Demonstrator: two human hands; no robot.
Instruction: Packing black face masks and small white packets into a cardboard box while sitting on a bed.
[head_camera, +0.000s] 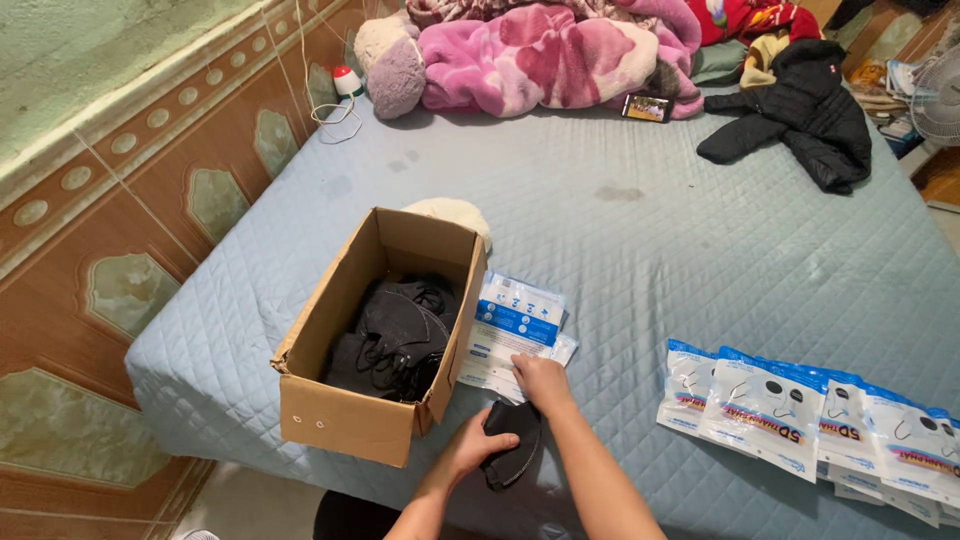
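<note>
My left hand (470, 445) grips a black face mask (512, 445) near the front edge of the bed. My right hand (540, 380) rests on the top of the same mask and touches a stack of empty blue-and-white plastic pouches (515, 325). To the left of my hands stands an open cardboard box (345, 410) with several loose black masks (395, 335) inside. A row of filled blue-and-white mask packs (800, 415) lies at the right.
The grey quilted mattress (650, 240) carries a pink blanket (540, 55) and a phone (646, 107) at the far end, a black jacket (800, 110) at the far right. A tiled wall (150, 180) runs along the left. A fan (940, 95) stands at the right.
</note>
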